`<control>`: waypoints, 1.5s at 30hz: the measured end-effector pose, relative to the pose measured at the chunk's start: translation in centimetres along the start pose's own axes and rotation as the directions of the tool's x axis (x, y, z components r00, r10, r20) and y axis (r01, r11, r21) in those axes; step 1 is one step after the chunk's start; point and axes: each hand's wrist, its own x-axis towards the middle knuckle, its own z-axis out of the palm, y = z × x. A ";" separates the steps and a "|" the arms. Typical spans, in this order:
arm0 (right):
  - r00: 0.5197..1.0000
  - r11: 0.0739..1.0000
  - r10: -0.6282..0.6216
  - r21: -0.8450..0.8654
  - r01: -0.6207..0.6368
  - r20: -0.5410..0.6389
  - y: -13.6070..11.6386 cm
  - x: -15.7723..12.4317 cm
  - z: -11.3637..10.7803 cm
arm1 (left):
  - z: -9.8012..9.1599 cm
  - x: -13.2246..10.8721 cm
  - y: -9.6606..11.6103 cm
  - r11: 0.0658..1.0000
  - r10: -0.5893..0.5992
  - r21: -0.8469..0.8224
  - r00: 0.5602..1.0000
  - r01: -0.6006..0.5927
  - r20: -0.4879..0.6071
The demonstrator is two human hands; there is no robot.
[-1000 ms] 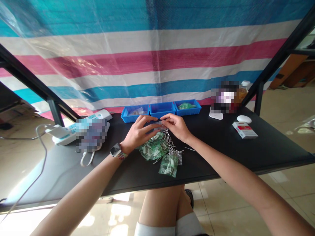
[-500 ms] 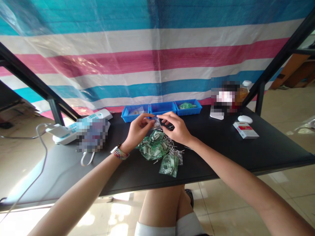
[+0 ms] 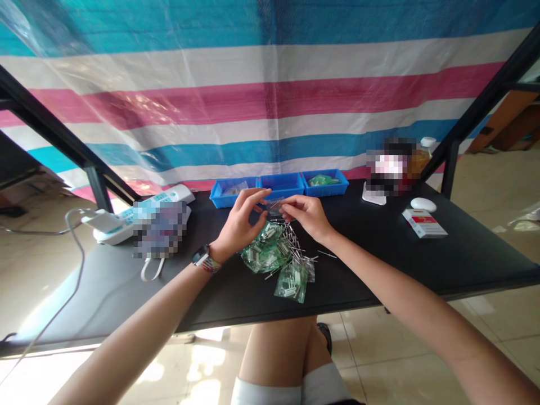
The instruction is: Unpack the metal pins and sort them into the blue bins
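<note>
My right hand [image 3: 309, 216] pinches a small clear plastic bag [image 3: 275, 207] with small metal pieces in it, above the pile on the black table. Beside the bag, my left hand [image 3: 240, 223] has its fingers and thumb apart, holding nothing that I can see. Beneath both hands lie green-tinted plastic bags [image 3: 265, 256] of short silvery pieces, heaped together. Loose metal pins like blind rivets [image 3: 294, 242] spread along the heap's right side. Nearer the front edge rests another green bag [image 3: 291, 283], partly over a clear bag [image 3: 311, 272].
Three joined blue bins [image 3: 280, 184] stand behind my hands; the outer two hold bags. At left are a power strip [image 3: 172, 196], a cable and a blurred item [image 3: 162, 230]. A small box [image 3: 424, 224], a white oval object [image 3: 423, 205] and a bottle [image 3: 422, 157] stand right.
The clear bag was between both hands and is now in the right hand's pinch. My left fingers have spread and drawn slightly apart from it.
</note>
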 end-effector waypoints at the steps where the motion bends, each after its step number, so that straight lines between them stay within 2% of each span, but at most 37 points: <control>1: 0.999 0.999 0.032 0.038 -0.033 0.016 0.1 0.1 0.0 | -0.1 0.1 0.0 0.998 0.046 0.043 0.998 -0.047 0.031; 4: 0.993 0.990 0.100 0.088 -0.106 0.068 0.0 0.1 0.0 | -0.4 0.2 0.1 0.987 0.108 0.107 0.989 -0.119 0.104; 6: 0.989 0.992 0.108 0.058 -0.114 0.100 -0.1 -0.1 0.0 | -0.5 0.3 0.1 0.991 0.082 0.104 0.995 -0.087 0.052; 8: 0.991 0.997 0.040 -0.067 -0.032 0.125 -0.3 -0.3 0.0 | -0.6 0.5 -0.1 0.996 -0.002 0.091 0.999 0.006 -0.048; 10: 0.972 0.943 -0.114 -0.286 0.171 0.207 -0.4 -0.6 -0.1 | -0.8 0.7 -0.7 0.989 -0.122 0.069 0.981 0.133 -0.150; 12: 0.899 0.789 -0.237 -0.468 0.399 0.368 -0.3 -0.8 -0.2 | -1.0 1.0 -1.7 0.965 -0.256 0.001 0.938 0.264 -0.233; 14: 0.821 0.649 -0.245 -0.541 0.534 0.516 -0.2 -0.9 -0.3 | -1.4 1.2 -3.0 0.919 -0.395 -0.140 0.869 0.370 -0.298; 15: 0.798 0.610 -0.224 -0.558 0.563 0.560 -0.1 -1.0 -0.3 | -1.6 1.3 -3.6 0.891 -0.452 -0.214 0.832 0.401 -0.323; 18: 0.779 0.554 -0.175 -0.594 0.584 0.602 0.1 -1.0 -0.4 | -2.1 1.5 -5.1 0.794 -0.582 -0.437 0.736 0.423 -0.345; 20: 0.780 0.541 -0.169 -0.604 0.585 0.603 0.1 -0.9 -0.6 | -2.3 1.6 -5.5 0.725 -0.645 -0.543 0.694 0.423 -0.319; 22: 0.781 0.538 -0.172 -0.606 0.585 0.601 0.2 -0.8 -0.7 | -2.4 1.6 -5.4 0.677 -0.681 -0.596 0.675 0.432 -0.284; 25: 0.769 0.521 -0.174 -0.605 0.602 0.615 0.4 -0.7 -0.7 | -2.2 1.6 -5.0 0.662 -0.689 -0.594 0.682 0.457 -0.244; 28: 0.751 0.489 -0.175 -0.605 0.628 0.637 0.4 -0.7 -0.5 | -1.7 1.4 -4.5 0.726 -0.632 -0.510 0.741 0.461 -0.229; 32: 0.774 0.484 -0.235 -0.620 0.617 0.587 0.4 -0.8 0.1 | -1.1 0.9 -3.4 0.853 -0.461 -0.345 0.875 0.392 -0.147; 34: 0.809 0.547 -0.296 -0.604 0.579 0.507 0.6 -0.7 0.3 | -0.8 0.6 -2.6 0.928 -0.331 -0.208 0.941 0.309 -0.078; 36: 0.859 0.660 -0.346 -0.553 0.508 0.377 0.9 -0.5 0.5 | -0.7 0.3 -1.8 0.986 -0.162 -0.027 0.987 0.163 0.008; 38: 0.914 0.787 -0.339 -0.466 0.406 0.223 1.3 -0.1 0.4 | -0.6 0.1 -1.2 0.990 -0.012 0.142 0.996 -0.001 0.088; 40: 0.957 0.886 -0.270 -0.360 0.292 0.109 1.7 0.3 0.2 | -0.6 0.0 -0.9 0.960 0.084 0.253 0.986 -0.120 0.147; 42: 0.982 0.948 -0.181 -0.258 0.188 0.049 2.0 0.6 0.0 | -0.6 0.0 -0.8 0.932 0.149 0.303 0.973 -0.198 0.175; 45: 0.996 0.985 -0.091 -0.145 0.091 0.009 1.9 0.9 -0.3 | -0.7 0.1 -0.7 0.910 0.218 0.313 0.955 -0.274 0.201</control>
